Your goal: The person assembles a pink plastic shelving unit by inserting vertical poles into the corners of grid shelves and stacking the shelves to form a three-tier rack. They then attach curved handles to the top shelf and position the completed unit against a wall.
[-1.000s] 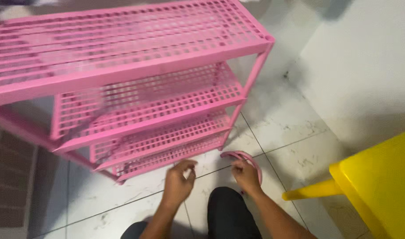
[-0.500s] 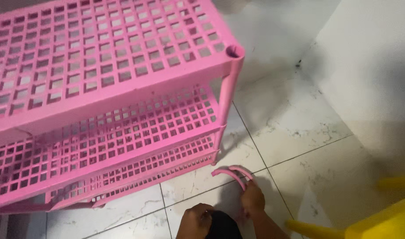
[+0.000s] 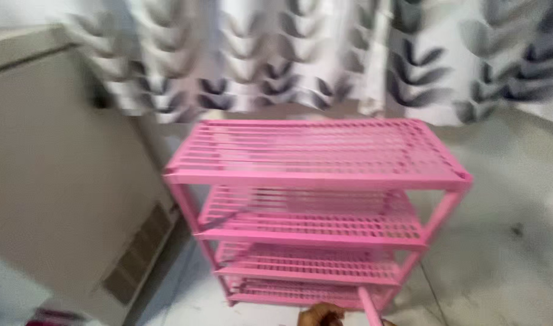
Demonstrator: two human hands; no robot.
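Pink slipper [image 3: 368,305] at the very bottom of the view, seen edge-on as a narrow slanted strip, just in front of the lowest tier of the pink shelf rack [image 3: 317,176] and overlapping its front rail in the picture; impossible to tell whether touching it. Lower end cut off by the frame, so no telling what grips it. Left hand [image 3: 322,315] just beside it, only knuckles showing, fingers seemingly curled but too blurred and cropped to say whether closed on anything. Right hand hidden below the edge.

Rack upright on the pale tiled floor [image 3: 500,271], four slatted tiers, all bare as far as visible. Beige cabinet [image 3: 65,181] with a vent grille close on the left, leaf-patterned curtain [image 3: 300,54] hanging behind.

For a clean move, probably best to level the slipper flat before sliding it in, sole down, clear of the front rail and the right corner post. Worth steadying the light rack with the free hand, and looking down at the lowest tier rather than across the top.
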